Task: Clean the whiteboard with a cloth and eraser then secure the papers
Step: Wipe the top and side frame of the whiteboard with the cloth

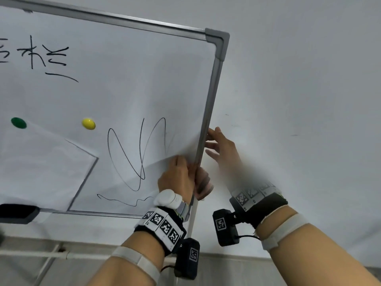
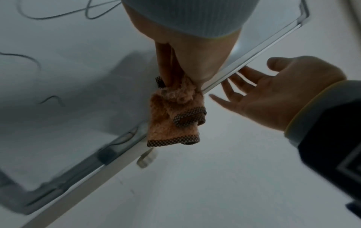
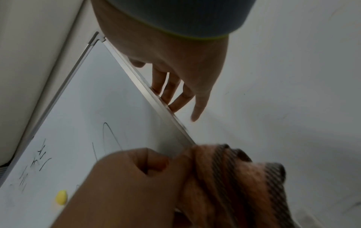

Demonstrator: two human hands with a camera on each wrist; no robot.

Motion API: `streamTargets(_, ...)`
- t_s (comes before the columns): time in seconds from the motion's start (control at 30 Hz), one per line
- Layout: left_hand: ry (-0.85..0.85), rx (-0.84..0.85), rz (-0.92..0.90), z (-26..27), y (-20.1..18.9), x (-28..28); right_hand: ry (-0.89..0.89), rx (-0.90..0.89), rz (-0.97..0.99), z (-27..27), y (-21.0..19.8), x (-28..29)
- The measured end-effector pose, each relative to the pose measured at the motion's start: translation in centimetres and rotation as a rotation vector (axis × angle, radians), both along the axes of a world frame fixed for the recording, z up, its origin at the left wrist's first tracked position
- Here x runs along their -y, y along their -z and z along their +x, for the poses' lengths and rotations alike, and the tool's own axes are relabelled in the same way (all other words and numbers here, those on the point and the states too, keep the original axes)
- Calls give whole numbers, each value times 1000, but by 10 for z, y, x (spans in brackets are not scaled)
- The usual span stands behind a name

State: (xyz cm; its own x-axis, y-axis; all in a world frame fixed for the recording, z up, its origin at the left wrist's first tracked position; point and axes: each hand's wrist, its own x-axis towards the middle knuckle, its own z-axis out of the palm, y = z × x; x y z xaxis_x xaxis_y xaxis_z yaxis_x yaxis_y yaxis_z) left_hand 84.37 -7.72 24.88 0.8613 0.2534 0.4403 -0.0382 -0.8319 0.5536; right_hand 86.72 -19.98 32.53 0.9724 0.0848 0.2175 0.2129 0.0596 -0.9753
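Observation:
The whiteboard carries black scribbles and some writing at its upper left. My left hand grips a pinkish-brown cloth at the board's right frame edge, low down. The left wrist view shows the cloth hanging bunched from the fingers over the frame. My right hand is open, its straight fingers reaching behind the frame just above the left hand. A white paper lies on the board's lower left under a green magnet. A black eraser sits on the tray.
A yellow magnet sticks to the board beside the paper. A plain white wall stands to the right of the board. Below the board runs a white stand bar.

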Motion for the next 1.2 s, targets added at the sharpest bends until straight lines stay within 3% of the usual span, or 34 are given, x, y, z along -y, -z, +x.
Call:
streamTargets(0.17,-11,-39,-23,-2,22,-3,-86,-39,45,5,18,0)
streamTargets(0.33,21,12,-34,-5,8,-5,-55,-51,13,2,46,1)
streamTargets(0.63,46,383,18,3,-90,1,-4,-74,-3,4,48,4)
streamTargets(0.83,29,424,4,0,-128,6,-1,-108,28,1,47,5)
streamTargets(1.2,39,226,-37,-12,-73,4,-71,-80,67,-5,37,5)
